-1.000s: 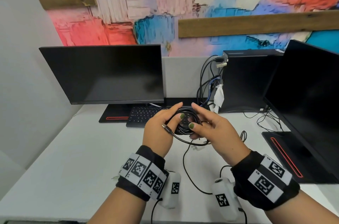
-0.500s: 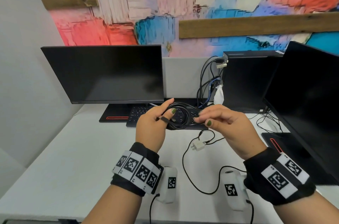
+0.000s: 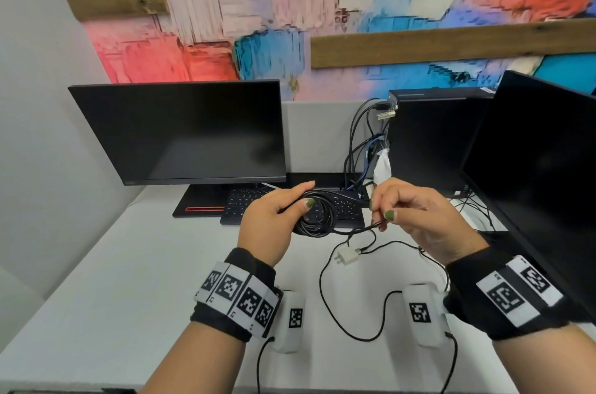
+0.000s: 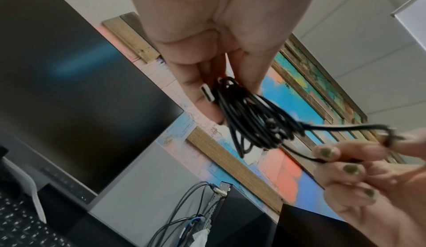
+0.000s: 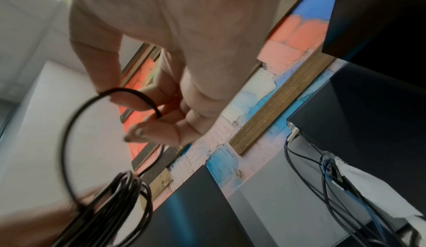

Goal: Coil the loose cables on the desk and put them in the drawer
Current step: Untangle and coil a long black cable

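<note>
A black cable coil [image 3: 317, 216] [image 4: 248, 121] [image 5: 115, 205] hangs above the desk in front of the keyboard. My left hand [image 3: 277, 219] [image 4: 219, 79] grips the coil's left side, thumb over the loops, with a silver plug [image 4: 207, 93] against one finger. My right hand [image 3: 403, 216] [image 5: 156, 112] pinches the cable's free strand [image 3: 361, 227] [image 5: 76, 123] just right of the coil. A second black cable [image 3: 325, 293] with a white plug adapter [image 3: 346, 256] lies loose on the white desk [image 3: 129, 297] between my wrists. No drawer is in view.
A dark monitor [image 3: 180, 132] stands at the back left with a black keyboard [image 3: 290, 210] before it. A black computer tower [image 3: 432, 139] with hanging cables [image 3: 358, 152] stands at the back right, and a second monitor [image 3: 545, 174] lines the right edge.
My right hand has moved right and away from the coil, drawing a strand of cable out taut. Both hands have risen slightly; my left hand keeps hold of the coil.
</note>
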The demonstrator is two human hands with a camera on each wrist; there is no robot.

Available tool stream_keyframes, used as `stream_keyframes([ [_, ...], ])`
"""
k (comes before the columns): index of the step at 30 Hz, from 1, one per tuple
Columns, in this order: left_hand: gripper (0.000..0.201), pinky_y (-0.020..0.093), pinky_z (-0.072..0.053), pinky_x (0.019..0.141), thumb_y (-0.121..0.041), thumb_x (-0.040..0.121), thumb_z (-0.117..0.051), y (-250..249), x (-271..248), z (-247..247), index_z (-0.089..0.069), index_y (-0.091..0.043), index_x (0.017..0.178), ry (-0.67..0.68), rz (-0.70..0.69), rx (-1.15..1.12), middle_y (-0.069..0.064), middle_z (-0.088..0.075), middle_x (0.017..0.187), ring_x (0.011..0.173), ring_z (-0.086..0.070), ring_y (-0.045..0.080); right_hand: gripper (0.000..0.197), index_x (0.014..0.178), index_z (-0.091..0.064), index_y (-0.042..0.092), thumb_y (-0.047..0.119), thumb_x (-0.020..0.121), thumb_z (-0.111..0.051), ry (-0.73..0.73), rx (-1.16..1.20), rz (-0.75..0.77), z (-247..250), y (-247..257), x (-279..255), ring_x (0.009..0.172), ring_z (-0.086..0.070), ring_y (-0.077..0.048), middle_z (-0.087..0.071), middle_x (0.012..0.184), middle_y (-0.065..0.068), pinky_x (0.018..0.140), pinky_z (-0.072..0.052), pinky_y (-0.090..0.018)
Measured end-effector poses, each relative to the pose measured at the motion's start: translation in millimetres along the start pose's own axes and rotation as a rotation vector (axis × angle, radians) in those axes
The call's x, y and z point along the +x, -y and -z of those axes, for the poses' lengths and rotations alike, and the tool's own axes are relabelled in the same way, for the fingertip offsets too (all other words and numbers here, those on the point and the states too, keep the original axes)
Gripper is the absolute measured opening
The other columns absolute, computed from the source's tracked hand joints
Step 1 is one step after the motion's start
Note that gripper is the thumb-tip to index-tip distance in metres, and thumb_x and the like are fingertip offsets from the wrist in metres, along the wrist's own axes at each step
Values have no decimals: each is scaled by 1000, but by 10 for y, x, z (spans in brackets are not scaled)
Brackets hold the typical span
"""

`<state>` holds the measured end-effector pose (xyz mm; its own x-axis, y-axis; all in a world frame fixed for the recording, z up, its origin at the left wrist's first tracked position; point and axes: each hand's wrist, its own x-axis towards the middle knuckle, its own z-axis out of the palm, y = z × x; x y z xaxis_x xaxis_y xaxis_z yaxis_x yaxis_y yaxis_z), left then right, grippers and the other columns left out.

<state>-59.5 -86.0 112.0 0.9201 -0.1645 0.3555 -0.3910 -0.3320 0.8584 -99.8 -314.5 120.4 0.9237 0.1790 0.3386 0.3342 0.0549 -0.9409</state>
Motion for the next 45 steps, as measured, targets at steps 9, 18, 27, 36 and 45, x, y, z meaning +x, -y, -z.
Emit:
stream_keyframes([
  [9, 30, 5, -43, 77, -19, 88, -62, -61, -42, -77, -66, -37, 112, 44, -14, -40, -13, -68, 94, 88, -60, -3, 14, 68, -67, 19, 13, 74, -78, -219, -444, -10, -341, -68, 26, 59, -46, -12, -56, 82, 2, 60, -43, -18],
  [18, 30, 4, -45, 77, -11, 87, -63, -94, -70, -1, -69, -35, 103, -1, 61, -242, -13, -72, 97, 89, -64, -6, 53, 131, -40, 46, 65, 83, -49, -244, -143, -229, -477, -145, 12, 97, -63, -10, -56, 126, 8, 86, -50, -28],
  [27, 25, 38, -50, 96, -10, 88, -61, -160, -104, -15, -72, -23, 106, 93, 131, -401, -1, -73, 102, 102, -66, 14, 29, 114, -64, 23, 5, 94, -53, -10, -190, -282, -598, -248, -31, 87, -70, -21, -72, 100, -2, 77, -56, -38],
  [36, 25, 20, -51, 89, -10, 88, -61, -207, -112, 3, -71, -21, 107, 48, 94, -392, -5, -73, 101, 101, -66, 6, 18, 81, -71, 16, 10, 91, -58, -167, -286, -283, -615, -375, -6, 64, -67, -16, -70, 70, -4, 70, -49, -30],
  [45, 28, 12, -49, 78, -12, 89, -61, -121, -56, 51, -69, -29, 109, -150, 16, -278, -4, -73, 91, 87, -66, 5, 26, 69, -63, 20, 10, 91, -54, -64, -408, -434, -470, -726, -158, 49, -51, -13, -69, 78, -11, 61, -45, -22],
])
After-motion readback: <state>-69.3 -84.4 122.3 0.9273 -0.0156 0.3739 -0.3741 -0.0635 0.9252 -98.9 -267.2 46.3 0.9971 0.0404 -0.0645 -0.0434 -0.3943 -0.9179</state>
